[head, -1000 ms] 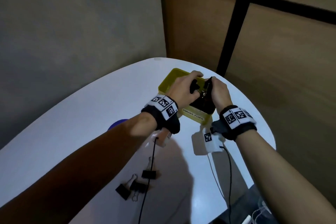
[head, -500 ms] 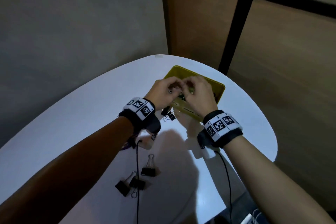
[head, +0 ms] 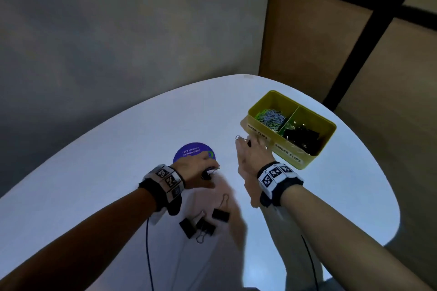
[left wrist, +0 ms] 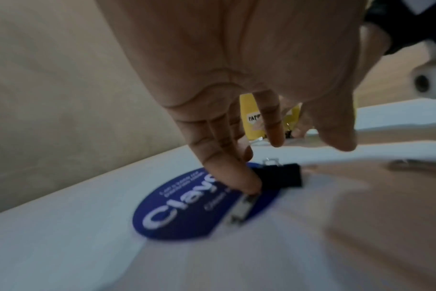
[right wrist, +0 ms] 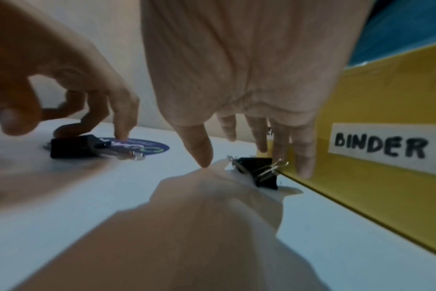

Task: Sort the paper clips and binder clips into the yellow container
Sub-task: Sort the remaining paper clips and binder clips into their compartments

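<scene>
The yellow container (head: 325, 136) stands at the table's right, with paper clips (head: 270, 117) in its far-left compartment and black binder clips (head: 302, 137) in the near-right one. My left hand (head: 201, 166) reaches down over a blue sticker (head: 189, 151). Its fingertips (left wrist: 249, 187) press on a black binder clip (left wrist: 285, 175) lying there, and the thumb stays apart. My right hand (head: 248, 151) hangs with straight fingers (right wrist: 304, 157) just in front of the container wall (right wrist: 386, 102). Another binder clip (right wrist: 258, 174) lies on the table under them, ungripped.
Three more black binder clips (head: 205, 227) lie in a loose group on the white table (head: 94, 172) nearer to me, between my forearms. A thin black cable (head: 147, 255) trails from the left wrist. The table's rounded edge runs close behind and right of the container.
Both hands have left the top of the yellow container and dropped to the table. The left hand went left onto the clip at the sticker; the right hand lowered in front of the container.
</scene>
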`<move>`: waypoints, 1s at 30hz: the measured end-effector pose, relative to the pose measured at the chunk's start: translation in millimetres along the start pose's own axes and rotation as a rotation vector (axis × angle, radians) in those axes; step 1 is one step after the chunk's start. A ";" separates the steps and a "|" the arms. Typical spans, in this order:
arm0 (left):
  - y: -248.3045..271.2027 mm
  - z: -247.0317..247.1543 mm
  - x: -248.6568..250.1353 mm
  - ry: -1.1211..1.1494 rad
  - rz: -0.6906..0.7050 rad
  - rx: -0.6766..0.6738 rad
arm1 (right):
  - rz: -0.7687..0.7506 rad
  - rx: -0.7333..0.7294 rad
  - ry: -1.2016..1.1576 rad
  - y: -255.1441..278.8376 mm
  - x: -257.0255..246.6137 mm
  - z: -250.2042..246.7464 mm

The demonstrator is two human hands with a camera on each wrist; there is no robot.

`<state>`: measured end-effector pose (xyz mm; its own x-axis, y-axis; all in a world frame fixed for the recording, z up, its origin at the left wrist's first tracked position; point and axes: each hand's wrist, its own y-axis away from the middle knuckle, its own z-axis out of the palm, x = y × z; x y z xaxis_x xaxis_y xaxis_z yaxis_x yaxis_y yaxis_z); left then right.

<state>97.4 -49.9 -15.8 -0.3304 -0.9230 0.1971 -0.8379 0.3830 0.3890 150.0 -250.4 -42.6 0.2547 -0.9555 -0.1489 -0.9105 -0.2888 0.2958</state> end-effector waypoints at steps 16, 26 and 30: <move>57.4 48.9 -23.1 0.262 0.075 0.201 | -0.128 0.202 0.193 22.2 -24.9 40.2; 76.4 61.8 -32.4 0.311 0.095 0.353 | 0.063 0.105 -0.700 55.1 3.8 11.7; 76.5 64.9 -18.0 0.419 0.070 0.308 | -0.154 -0.095 -0.666 91.7 1.9 -9.8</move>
<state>11.1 -6.3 -48.0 -0.2404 -0.7776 0.5811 -0.9298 0.3563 0.0922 70.2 -279.2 -6.5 0.0972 -0.6714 -0.7347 -0.8400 -0.4513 0.3013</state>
